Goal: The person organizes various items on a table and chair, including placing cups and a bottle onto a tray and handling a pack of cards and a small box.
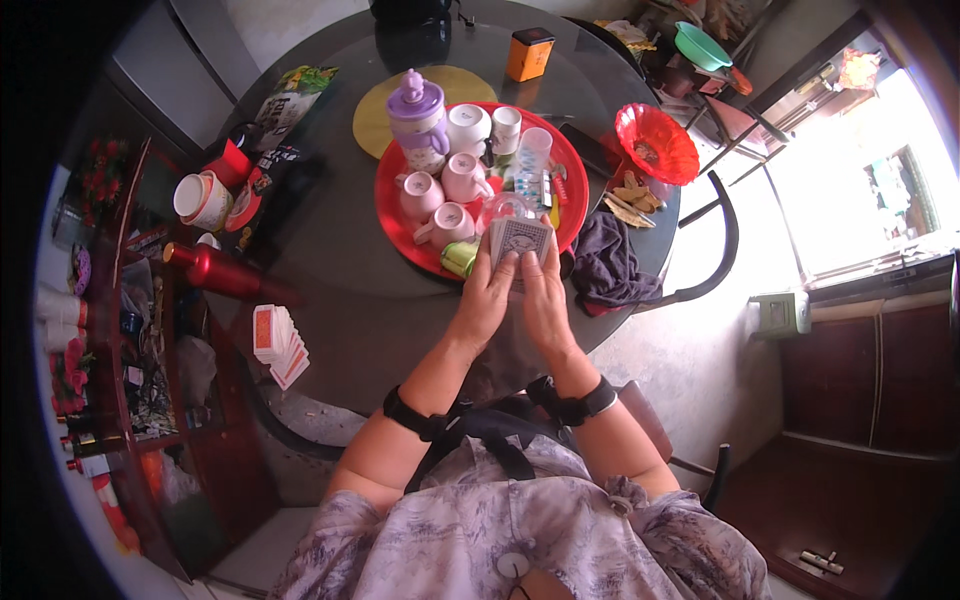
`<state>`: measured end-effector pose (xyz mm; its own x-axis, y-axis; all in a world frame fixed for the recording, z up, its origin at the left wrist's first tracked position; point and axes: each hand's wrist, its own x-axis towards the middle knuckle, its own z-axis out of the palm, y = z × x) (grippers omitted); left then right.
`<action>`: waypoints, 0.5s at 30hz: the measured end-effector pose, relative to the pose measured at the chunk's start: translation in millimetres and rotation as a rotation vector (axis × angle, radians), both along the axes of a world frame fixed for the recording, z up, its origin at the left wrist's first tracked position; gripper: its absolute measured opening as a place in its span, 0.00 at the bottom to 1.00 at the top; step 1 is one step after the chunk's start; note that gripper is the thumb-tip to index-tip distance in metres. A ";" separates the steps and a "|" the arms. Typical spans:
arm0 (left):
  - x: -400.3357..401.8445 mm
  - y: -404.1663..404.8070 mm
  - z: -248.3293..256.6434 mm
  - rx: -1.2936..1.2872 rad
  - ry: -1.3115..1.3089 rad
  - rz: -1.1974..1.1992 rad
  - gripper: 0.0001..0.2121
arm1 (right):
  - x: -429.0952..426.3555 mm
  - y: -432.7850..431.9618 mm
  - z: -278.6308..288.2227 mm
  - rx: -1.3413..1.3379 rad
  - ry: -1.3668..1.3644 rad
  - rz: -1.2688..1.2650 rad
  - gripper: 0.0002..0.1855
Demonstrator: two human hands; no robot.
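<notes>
A deck of playing cards [523, 235] with patterned grey backs sits between my two hands, squared into a stack. My left hand [486, 292] grips its left side, the thumb lying over the near end. On the other side my right hand [545, 289] holds the right edge, its thumb beside the left one. The cards are above the near rim of a round red tray [388, 217]. A second pile of playing cards [274, 335], orange-backed and partly fanned, lies on the dark round table [337, 330] to the left.
On the tray are upturned pink cups [421, 196], a purple-lidded jug [417, 124], a clear plastic cup [535, 150] and a green can [458, 259]. Around it are a dark cloth [611, 262], a red bowl [655, 144], an orange tin [529, 56] and a red bottle [217, 271].
</notes>
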<state>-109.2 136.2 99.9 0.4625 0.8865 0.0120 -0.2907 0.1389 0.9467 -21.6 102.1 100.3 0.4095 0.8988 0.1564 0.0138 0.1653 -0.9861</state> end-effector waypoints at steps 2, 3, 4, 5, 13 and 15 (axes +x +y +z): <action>17.4 10.1 8.0 -0.006 -0.007 -0.031 0.23 | 27.7 8.2 3.7 0.034 0.129 0.132 0.29; 25.7 14.7 12.9 -0.009 -0.017 -0.068 0.22 | 36.1 11.2 24.1 -0.004 0.193 0.172 0.30; 34.4 18.7 15.7 -0.001 -0.030 -0.013 0.23 | 45.2 18.6 24.1 0.016 0.191 0.175 0.29; 40.0 28.9 11.4 0.001 -0.025 -0.008 0.23 | 54.4 27.7 23.9 0.036 0.190 0.178 0.29; 59.2 112.1 18.9 0.784 0.795 0.141 0.34 | 117.7 109.1 -17.7 -0.095 0.060 0.200 0.34; 61.9 127.8 2.0 0.859 0.938 0.200 0.34 | 117.0 125.0 -39.5 -0.134 0.068 0.064 0.32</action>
